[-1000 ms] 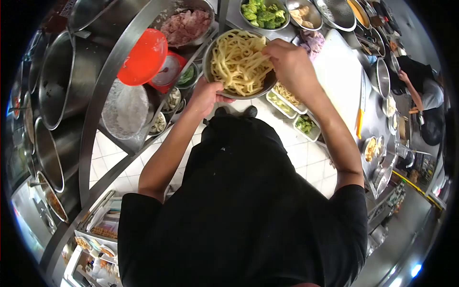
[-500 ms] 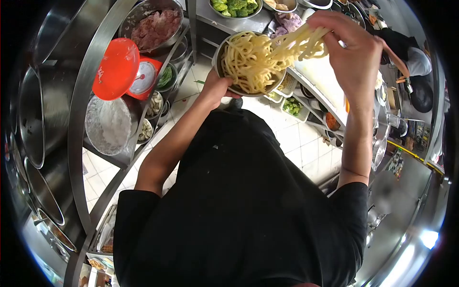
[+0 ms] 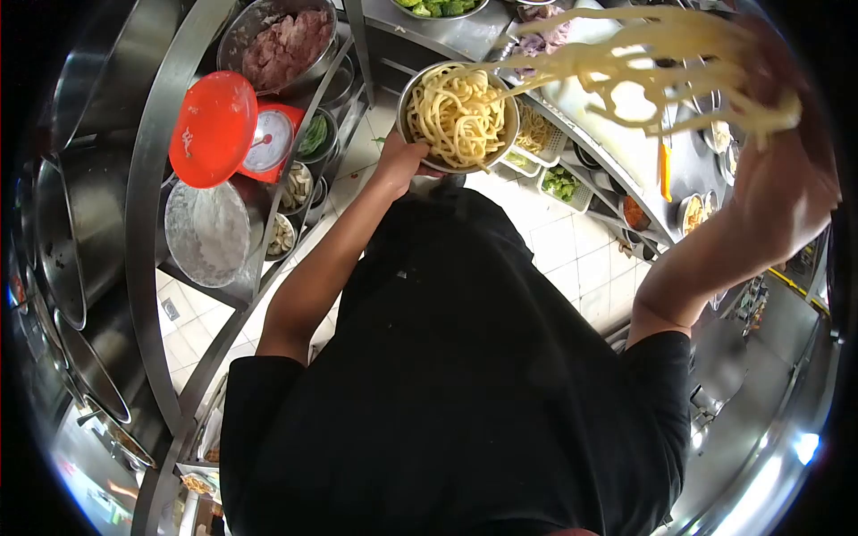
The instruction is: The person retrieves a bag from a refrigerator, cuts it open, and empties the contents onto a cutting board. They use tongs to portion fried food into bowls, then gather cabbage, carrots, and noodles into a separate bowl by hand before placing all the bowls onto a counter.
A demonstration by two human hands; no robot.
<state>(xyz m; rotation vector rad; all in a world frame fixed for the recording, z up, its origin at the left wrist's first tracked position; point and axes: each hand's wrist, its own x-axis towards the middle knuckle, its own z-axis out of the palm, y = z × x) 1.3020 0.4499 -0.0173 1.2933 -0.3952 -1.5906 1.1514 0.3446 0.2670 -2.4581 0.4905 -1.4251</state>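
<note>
My left hand [image 3: 405, 164] grips the rim of a round metal bowl [image 3: 512, 134], with the thumb over its near left edge. Thick yellow noodles [image 3: 458, 116] fill the bowl in a loose heap. Up at the right, my right hand [image 3: 791, 170] is closed on a bunch of the same noodles, lifted high near the camera. Those raised strands stretch left in a loose, blurred net, and a few ends trail down toward the bowl. Motion smears the fingers of my right hand.
On the left rack are a bowl of raw minced meat [image 3: 286, 52], a red kitchen scale [image 3: 266, 138] and a tub of white powder [image 3: 207, 234]. Greens in a basket [image 3: 563, 185] sit below the right counter, which carries an orange-handled tool [image 3: 665, 171].
My right hand has swung up and to the right, drawing its noodles away from the bowl. The heap in the bowl is smaller. My left hand still holds the bowl in nearly the same place.
</note>
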